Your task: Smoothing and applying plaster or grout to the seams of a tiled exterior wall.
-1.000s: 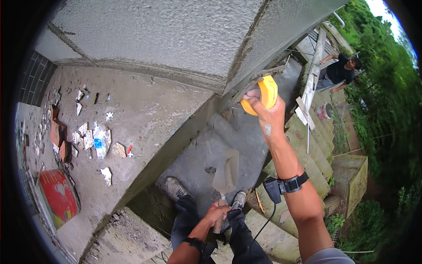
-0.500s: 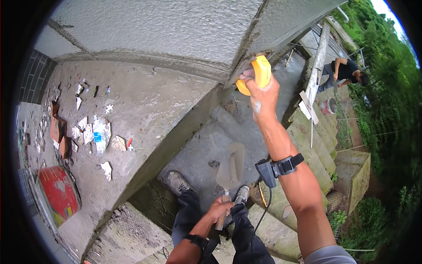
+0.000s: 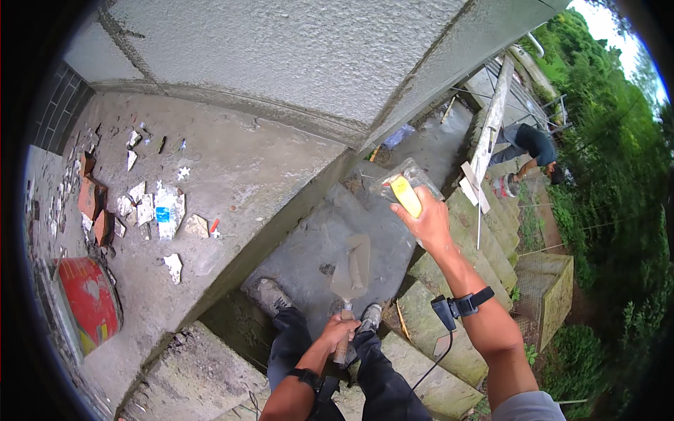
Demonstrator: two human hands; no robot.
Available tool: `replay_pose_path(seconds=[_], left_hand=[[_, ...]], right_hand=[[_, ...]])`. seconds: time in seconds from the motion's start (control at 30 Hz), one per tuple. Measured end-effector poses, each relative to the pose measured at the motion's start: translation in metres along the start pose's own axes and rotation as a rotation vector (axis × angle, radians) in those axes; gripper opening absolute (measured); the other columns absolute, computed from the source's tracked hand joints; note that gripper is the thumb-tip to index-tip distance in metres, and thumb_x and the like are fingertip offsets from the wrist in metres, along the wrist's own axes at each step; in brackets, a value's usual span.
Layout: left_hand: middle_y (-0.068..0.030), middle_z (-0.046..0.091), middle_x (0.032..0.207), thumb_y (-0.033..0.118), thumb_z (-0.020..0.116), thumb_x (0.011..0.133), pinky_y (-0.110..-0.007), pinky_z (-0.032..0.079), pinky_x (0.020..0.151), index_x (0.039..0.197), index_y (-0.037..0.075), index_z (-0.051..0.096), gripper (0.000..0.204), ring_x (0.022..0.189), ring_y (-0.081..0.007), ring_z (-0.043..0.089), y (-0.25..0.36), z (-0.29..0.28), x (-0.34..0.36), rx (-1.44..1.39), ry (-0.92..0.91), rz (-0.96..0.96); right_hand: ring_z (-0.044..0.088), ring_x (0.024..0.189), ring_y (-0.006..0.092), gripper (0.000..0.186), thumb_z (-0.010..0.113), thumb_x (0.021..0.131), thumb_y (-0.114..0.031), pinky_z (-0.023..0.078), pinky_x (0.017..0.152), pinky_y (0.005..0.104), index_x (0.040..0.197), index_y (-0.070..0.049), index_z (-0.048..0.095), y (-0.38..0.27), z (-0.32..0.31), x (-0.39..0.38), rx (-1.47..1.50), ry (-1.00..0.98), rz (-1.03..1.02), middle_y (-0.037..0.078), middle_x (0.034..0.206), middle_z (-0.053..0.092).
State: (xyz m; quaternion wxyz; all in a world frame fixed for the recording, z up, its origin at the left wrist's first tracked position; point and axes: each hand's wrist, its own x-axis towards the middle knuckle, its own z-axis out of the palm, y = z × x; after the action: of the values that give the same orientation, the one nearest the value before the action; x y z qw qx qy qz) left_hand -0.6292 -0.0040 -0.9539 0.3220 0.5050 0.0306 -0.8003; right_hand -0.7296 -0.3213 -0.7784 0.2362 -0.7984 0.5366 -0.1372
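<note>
My left hand [image 3: 338, 331] is closed round the wooden handle of a trowel [image 3: 340, 284], low in front of my legs. A ridge of wet grey mortar [image 3: 359, 261] lies on its flat blade. Out to the right, my right hand [image 3: 430, 219] grips the yellow handle of a plastering float [image 3: 405, 195], whose plate is smeared grey. It is held in the air, apart from the rough grey wall [image 3: 281, 56] and its lower corner. Fingers on the far side of the handle are partly hidden.
A concrete ledge [image 3: 232, 161] on the left bears broken tiles [image 3: 145, 208], brick pieces [image 3: 91, 198] and a red bucket [image 3: 88, 298]. Concrete steps [image 3: 484, 224] descend at right. Beyond them a person [image 3: 530, 147] bends over a bucket [image 3: 503, 186]. A pole [image 3: 495, 112] lies near the far wall.
My right hand has drawn the float down and away from the wall corner, turning it so its plate shows. The view has shifted slightly. The other person has bent down to the bucket.
</note>
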Motion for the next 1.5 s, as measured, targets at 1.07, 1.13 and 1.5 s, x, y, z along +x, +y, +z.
replay_pose_path(seconds=[1.07,1.13,1.5], left_hand=[[-0.0014,0.056,0.068,0.005,0.071,0.084,-0.028,0.045,0.045,0.093,0.009,0.053,0.02,0.052,-0.0123,0.054,0.04,0.028,-0.111,-0.065,-0.034,0.072],[-0.0012,0.055,0.068,0.005,0.071,0.083,-0.028,0.045,0.046,0.093,0.009,0.053,0.021,0.052,-0.0124,0.054,0.061,0.041,-0.145,-0.054,-0.047,0.085],[-0.0013,0.054,0.065,0.007,0.072,0.082,-0.027,0.043,0.046,0.087,0.007,0.053,0.02,0.051,-0.0117,0.053,0.145,0.069,-0.265,0.248,-0.191,0.239]], right_hand=[[0.06,0.081,0.0303,0.033,0.072,0.082,-0.021,0.045,0.077,0.0418,0.101,-0.004,0.051,-0.106,-0.097,0.049,-0.504,0.199,-0.68,0.013,0.078,0.06],[0.06,0.078,0.0302,0.033,0.073,0.081,-0.02,0.045,0.076,0.0415,0.1,-0.004,0.052,-0.122,-0.12,0.048,-0.497,0.242,-0.682,0.012,0.077,0.059],[0.059,0.07,0.0323,0.035,0.074,0.081,-0.02,0.044,0.067,0.0431,0.099,-0.003,0.051,-0.246,-0.287,0.033,-0.577,0.458,-0.622,0.012,0.071,0.059]])
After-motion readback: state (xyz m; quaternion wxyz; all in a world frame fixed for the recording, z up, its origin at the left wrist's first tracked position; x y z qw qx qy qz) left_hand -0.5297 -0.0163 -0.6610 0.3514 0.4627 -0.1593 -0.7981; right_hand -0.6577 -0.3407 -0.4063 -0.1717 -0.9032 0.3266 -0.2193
